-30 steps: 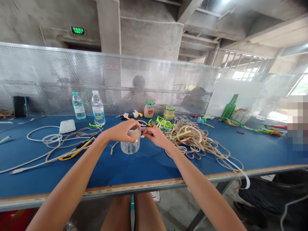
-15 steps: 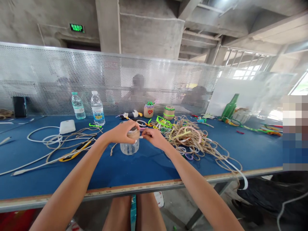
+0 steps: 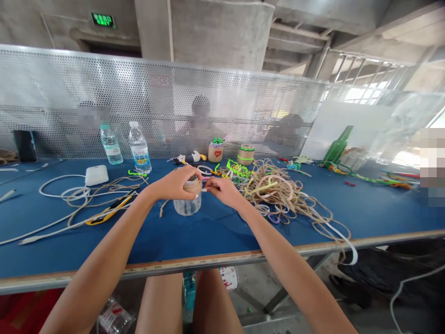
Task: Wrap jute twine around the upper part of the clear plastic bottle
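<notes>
A clear ribbed jar [image 3: 187, 207] stands upright on the blue table, its upper part wrapped in tan twine [image 3: 192, 187]. My left hand [image 3: 175, 185] curls over the top of the jar from the left, thumb and fingers closed round the twine-covered part, hiding much of it. Just right of the jar, my right hand [image 3: 222, 191] has thumb and index finger pinched together. A small pale tip shows at that pinch, too small to name. One loose twine end [image 3: 162, 209] sticks out left of the jar.
A tangled twine heap [image 3: 274, 185] lies right of my hands. To the left are a yellow utility knife [image 3: 107, 214], white cables and a white charger [image 3: 96, 175]. Two water bottles [image 3: 139, 150], twine-wrapped jars [image 3: 245, 155] and a green bottle [image 3: 339, 147] stand farther back.
The camera view has tilted slightly down, so the table appears higher. My hands keep nearly the same hold at the jar, with the right pinch still beside it.
</notes>
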Demonstrator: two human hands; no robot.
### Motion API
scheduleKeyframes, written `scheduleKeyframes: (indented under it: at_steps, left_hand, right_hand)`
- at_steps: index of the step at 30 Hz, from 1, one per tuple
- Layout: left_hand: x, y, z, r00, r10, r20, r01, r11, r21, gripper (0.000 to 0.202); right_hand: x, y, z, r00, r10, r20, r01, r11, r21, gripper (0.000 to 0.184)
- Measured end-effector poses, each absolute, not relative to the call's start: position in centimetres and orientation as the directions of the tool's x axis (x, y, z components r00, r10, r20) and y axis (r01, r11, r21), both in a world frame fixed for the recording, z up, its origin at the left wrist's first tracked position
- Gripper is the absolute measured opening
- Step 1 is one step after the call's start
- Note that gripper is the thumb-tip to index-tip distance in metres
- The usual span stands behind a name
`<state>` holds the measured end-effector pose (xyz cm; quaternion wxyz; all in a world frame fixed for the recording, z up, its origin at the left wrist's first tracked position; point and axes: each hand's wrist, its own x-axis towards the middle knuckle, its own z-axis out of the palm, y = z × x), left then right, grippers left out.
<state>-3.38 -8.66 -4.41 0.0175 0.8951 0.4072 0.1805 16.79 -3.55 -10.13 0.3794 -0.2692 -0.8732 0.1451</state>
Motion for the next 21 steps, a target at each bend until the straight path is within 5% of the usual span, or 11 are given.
scheduleKeyframes:
  at_steps: [21]
  left_hand:
    - [-3.96, -8.61, -4.56, 0.624, 0.693, 0.360, 0.664, -0.714, 0.222, 0.040]
  right_hand:
    - [16.61, -2.98, -10.75, -0.589, 0.575, 0.568, 0.400, 0.818, -0.413, 0.012]
